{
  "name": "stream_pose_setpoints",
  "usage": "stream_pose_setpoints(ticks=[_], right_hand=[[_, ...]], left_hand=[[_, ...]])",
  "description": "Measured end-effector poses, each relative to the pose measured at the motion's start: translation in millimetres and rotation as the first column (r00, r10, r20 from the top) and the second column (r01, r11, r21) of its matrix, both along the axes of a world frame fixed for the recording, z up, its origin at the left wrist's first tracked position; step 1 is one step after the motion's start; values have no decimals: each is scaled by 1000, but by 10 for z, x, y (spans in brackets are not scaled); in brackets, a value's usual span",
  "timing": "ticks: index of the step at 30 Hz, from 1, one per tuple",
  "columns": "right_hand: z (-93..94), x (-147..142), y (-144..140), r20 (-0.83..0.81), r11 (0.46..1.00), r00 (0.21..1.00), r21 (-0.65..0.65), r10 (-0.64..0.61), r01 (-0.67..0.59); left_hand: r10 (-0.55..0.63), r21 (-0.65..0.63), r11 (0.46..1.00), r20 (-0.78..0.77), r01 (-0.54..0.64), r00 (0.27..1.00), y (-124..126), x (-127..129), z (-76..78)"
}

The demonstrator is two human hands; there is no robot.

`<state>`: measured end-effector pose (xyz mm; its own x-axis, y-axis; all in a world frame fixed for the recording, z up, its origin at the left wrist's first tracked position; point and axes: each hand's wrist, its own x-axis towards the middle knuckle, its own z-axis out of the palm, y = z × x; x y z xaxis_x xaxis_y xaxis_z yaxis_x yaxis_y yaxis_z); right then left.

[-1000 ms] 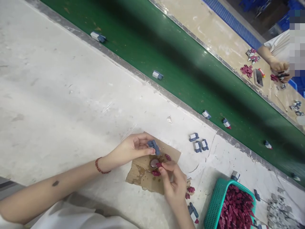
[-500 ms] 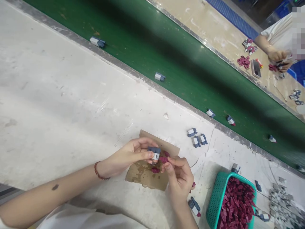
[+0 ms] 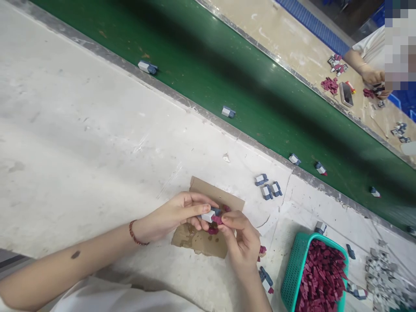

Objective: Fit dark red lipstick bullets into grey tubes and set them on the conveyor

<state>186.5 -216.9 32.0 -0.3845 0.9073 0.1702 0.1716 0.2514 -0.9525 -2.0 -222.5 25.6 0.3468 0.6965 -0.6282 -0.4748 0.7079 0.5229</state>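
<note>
My left hand (image 3: 182,211) is closed on a small white-and-blue plastic part (image 3: 207,216), pinched between thumb and fingers. My right hand (image 3: 242,240) pinches a dark red plastic piece (image 3: 216,219) by one end. The piece's other end meets the white-and-blue part; how deep it sits, I cannot tell. Both hands are over a wet-stained sheet of brown cardboard (image 3: 232,199), where more red pieces (image 3: 212,231) lie partly hidden. Beside my right wrist rests a white-and-blue part with a red tip (image 3: 266,281).
A green basket (image 3: 288,273) full of red pieces stands right, with a pile of grey parts (image 3: 383,271) beyond it. White-and-blue parts (image 3: 267,191) lie on the table. A green conveyor belt (image 3: 182,82) carries several more. Across it, a person's hands (image 3: 373,78) handle parts.
My hands have come together, bringing the red piece against the white-and-blue part, which has turned in my left hand. Parts on the belt have shifted rightward and down.
</note>
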Motion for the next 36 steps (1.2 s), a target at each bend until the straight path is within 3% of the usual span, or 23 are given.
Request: stream_pose_setpoints(ticks=[7, 13, 20, 24, 26, 28, 30, 33, 36], right_hand=[[89, 51, 93, 81, 979, 984, 119, 156, -165], [138, 45, 74, 164, 928, 973, 312, 160, -205], [161, 121, -14, 267, 922, 963, 365, 27, -127], [211, 357, -60, 298, 949, 944, 311, -145, 47], [254, 540, -115, 348, 938, 894, 293, -284, 185], [281, 739, -209, 379, 887, 812, 315, -444, 338], [271, 927, -339, 361, 818, 739, 343, -568, 461], [194, 1180, -571, 303, 726, 663, 369, -684, 580], [147, 1482, -811, 308, 639, 560, 368, -769, 676]], left_hand=[[-226, 97, 970, 20, 223, 974, 56, -99, 45], [-320, 210, 917, -123, 339, 940, 24, -39, 55], [-409, 226, 859, -237, 460, 881, 111, 86, 145], [-455, 340, 747, -365, 572, 812, 353, 303, 242], [-378, 468, 647, -488, 602, 787, 612, 473, 266], [-174, 573, 531, -647, 624, 742, 976, 678, 263], [139, 582, 426, -798, 692, 586, 1404, 902, 230], [293, 583, 367, -812, 725, 505, 2005, 1248, 144], [380, 545, 292, -820, 786, 428, 2376, 1617, 58]])
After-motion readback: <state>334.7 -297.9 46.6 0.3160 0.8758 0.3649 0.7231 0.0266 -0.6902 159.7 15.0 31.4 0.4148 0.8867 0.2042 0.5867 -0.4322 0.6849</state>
